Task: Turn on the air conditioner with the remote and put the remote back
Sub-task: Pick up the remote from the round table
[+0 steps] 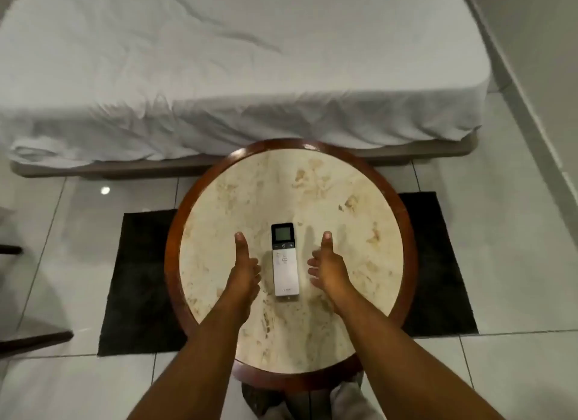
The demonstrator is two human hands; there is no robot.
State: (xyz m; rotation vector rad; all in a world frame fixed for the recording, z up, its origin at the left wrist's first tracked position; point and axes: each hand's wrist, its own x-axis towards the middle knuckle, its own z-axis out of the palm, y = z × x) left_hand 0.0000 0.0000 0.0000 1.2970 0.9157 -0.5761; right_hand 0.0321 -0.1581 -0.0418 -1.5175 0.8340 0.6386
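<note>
A white remote point(285, 263) with a dark display at its far end lies flat on the round marble-topped table point(312, 181), a little nearer than the centre. My left hand point(245, 267) hovers just left of the remote, thumb pointing away from me and fingers curled in. On the other side, my right hand point(328, 267) is held the same way, fingers loosely bent toward the remote. Neither hand touches the remote. No air conditioner is in view.
A bed point(219, 59) with a rumpled white sheet runs along the table's far side. A dark rug point(137, 278) lies under the table on glossy white tiles. A wall point(538, 75) rises at the right, and dark furniture legs point(34, 338) show at the left edge.
</note>
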